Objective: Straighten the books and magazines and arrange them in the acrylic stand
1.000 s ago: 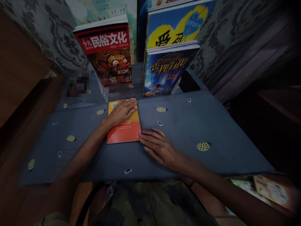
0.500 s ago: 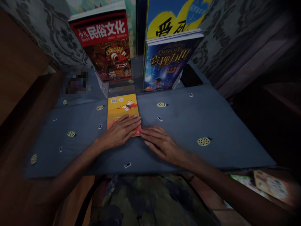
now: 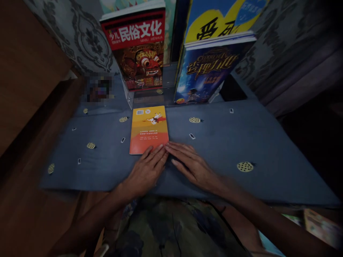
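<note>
A thin orange and yellow book (image 3: 148, 125) lies flat on the table, back cover up, its barcode at the far left corner. My left hand (image 3: 148, 167) is open, with its fingertips resting on the book's near right edge and its palm over the cloth. Beside it, my right hand (image 3: 197, 166) lies open, fingers stretched toward the book's near right corner. Its fingertips are close to those of the left hand; whether they touch the book I cannot tell.
Behind the book stand a red book (image 3: 142, 53) and a dark blue book (image 3: 211, 69) in clear stands, with a yellow and blue book (image 3: 214, 19) behind. A black flat object (image 3: 233, 89) lies at the right. The blue cloth (image 3: 214, 150) covers the table.
My left hand has slid back from the middle of the orange book to its near edge, uncovering the cover's print. The view has shifted, so things appear further right.
</note>
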Demonstrator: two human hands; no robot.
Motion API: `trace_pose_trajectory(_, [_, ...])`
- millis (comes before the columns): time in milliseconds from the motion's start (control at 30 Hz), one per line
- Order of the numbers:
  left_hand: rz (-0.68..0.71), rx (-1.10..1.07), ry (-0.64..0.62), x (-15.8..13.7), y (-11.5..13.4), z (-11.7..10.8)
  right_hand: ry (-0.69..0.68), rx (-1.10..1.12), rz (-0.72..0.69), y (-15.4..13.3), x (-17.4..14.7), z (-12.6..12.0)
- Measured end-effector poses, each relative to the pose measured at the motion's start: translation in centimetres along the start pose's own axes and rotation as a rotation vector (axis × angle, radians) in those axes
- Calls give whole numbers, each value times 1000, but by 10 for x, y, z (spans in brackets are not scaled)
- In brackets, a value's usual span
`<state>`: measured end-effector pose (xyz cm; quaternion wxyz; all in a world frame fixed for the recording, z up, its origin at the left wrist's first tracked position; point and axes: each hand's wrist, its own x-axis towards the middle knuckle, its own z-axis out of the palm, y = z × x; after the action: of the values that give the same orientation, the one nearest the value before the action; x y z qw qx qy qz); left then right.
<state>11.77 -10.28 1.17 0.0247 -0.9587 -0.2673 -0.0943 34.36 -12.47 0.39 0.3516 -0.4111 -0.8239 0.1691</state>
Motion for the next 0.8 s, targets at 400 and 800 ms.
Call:
trace_pose_trajectory(400, [-281, 32, 122, -47, 2, -7, -3, -146, -88, 1, 1, 5])
trace_pose_trajectory(800, [-385, 46, 213, -67, -3, -2, -248, -62, -172, -20, 43, 8])
